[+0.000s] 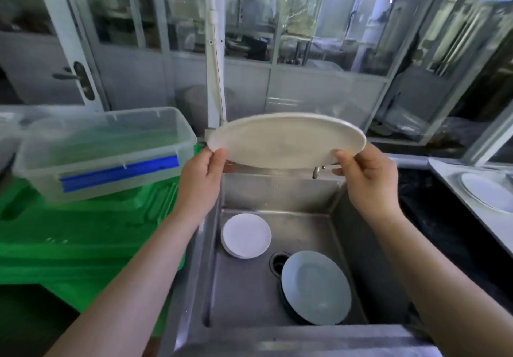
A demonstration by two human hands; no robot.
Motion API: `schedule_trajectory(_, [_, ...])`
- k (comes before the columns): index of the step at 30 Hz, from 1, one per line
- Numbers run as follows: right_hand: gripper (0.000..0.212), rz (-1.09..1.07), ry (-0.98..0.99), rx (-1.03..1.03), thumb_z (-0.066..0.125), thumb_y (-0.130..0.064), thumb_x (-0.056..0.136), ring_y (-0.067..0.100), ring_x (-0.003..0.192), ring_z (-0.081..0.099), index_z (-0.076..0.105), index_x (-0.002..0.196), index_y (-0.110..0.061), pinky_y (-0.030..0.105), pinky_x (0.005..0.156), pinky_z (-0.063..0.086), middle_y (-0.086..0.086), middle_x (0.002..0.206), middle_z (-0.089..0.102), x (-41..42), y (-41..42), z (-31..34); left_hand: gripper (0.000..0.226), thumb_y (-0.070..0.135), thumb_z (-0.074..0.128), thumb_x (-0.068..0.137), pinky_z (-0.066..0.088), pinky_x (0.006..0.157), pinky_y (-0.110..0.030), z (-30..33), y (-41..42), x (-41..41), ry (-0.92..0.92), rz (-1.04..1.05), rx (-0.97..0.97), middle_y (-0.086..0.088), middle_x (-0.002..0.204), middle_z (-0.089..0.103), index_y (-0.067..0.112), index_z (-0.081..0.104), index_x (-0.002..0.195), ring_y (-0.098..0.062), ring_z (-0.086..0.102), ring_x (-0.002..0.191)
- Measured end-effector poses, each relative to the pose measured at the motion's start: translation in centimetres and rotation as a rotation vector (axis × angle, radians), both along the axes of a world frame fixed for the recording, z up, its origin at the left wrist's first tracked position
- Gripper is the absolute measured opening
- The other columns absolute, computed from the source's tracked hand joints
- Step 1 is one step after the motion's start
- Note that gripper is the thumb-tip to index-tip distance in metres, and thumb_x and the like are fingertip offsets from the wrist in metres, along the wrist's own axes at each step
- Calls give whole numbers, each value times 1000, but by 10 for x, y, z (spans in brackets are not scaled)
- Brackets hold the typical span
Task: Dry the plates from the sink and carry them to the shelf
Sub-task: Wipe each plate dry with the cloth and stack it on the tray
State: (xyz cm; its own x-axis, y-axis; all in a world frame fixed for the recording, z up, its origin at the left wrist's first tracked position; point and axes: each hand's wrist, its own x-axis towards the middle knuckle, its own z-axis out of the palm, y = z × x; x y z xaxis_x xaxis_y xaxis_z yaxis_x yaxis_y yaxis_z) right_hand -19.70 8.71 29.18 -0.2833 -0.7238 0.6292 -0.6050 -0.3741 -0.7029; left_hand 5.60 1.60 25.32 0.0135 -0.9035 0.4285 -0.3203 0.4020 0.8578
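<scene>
**Cream plate held over the sink, two stacks still in the basin**

No brand, label or legible writing showed anywhere in view.

Steel sink (277, 193): held a small stack of white plates (246, 235) at back left of the basin floor, and a stack of grey-blue plates (315, 287) at front right, its rim overlapping the drain (278, 262). The two stacks lay apart.

Clear plastic tub (102, 148) with a blue clip sat on the green surface (69, 234) left of the sink; contents could not be made out through the blurred wall.

At far right, a shallow metal basin (485, 190) held one pale plate.

Cream plate (287, 140): held up over the sink, above the tap, tilted with its near edge low. Left hand (201, 176) pinched its left rim, thumb on top and fingers curled beneath. Right hand (369, 179) gripped the near right rim, fingers clamped on it likewise. The plate was motion-blurred.
</scene>
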Motion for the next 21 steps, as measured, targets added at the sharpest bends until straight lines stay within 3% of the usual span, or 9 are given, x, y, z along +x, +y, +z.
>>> schedule_trajectory(2, [8,-9,35,-42,61,-19,92,13,71,66,68,96,-18,38,69,57,-1,77,69,0,3,0,35,37,41,96,52,87,-42,3,3,3,32,-23,-26,-10,94,73,13,65,102,-26,68,91])
schedule_trajectory(4, [10,10,24,-46,62,-16,91,12,72,67,67,98,-22,28,69,57,-13,77,69,2,5,-2,25,34,43,98,51,89,-39,3,7,4,37,-33,-45,-9,97,72,20,63,103,-25,68,94])
schedule_trajectory(6, [15,7,16,-33,63,-14,91,7,72,68,66,93,-28,14,67,52,-30,76,67,6,5,-4,16,24,44,101,49,87,-27,4,10,7,34,-32,-50,-1,94,72,25,60,100,-20,67,94])
schedule_trajectory(8, [21,12,20,-35,63,-13,91,0,71,67,65,92,-34,11,67,51,-35,79,65,9,6,-5,17,22,44,101,45,80,-9,5,13,12,8,-28,-56,7,91,69,25,60,100,-13,66,91])
schedule_trajectory(9, [23,21,20,-43,62,-12,91,-3,71,67,65,94,-35,10,67,51,-36,81,65,11,7,-6,18,22,44,101,43,77,-7,4,14,15,-1,-31,-53,8,92,69,23,62,101,-12,65,90])
schedule_trajectory(13, [30,61,14,-92,61,-12,90,-6,72,66,65,99,-40,7,68,49,-38,92,65,20,16,-4,22,22,43,101,46,82,-20,3,20,20,-4,-50,-47,2,96,70,16,64,106,-13,65,92])
schedule_trajectory(16, [44,82,2,-86,61,-13,91,-5,72,67,64,95,-57,7,67,49,-37,92,65,23,24,-3,19,21,42,102,43,77,-6,1,27,20,-10,-64,-65,16,91,66,23,61,104,5,63,89])
schedule_trajectory(21, [43,99,-16,-88,61,-13,92,-3,74,67,65,94,-56,13,69,53,-35,94,66,17,31,-5,18,18,42,101,40,72,0,-3,39,18,-2,-77,-76,21,89,64,27,58,103,18,59,82])
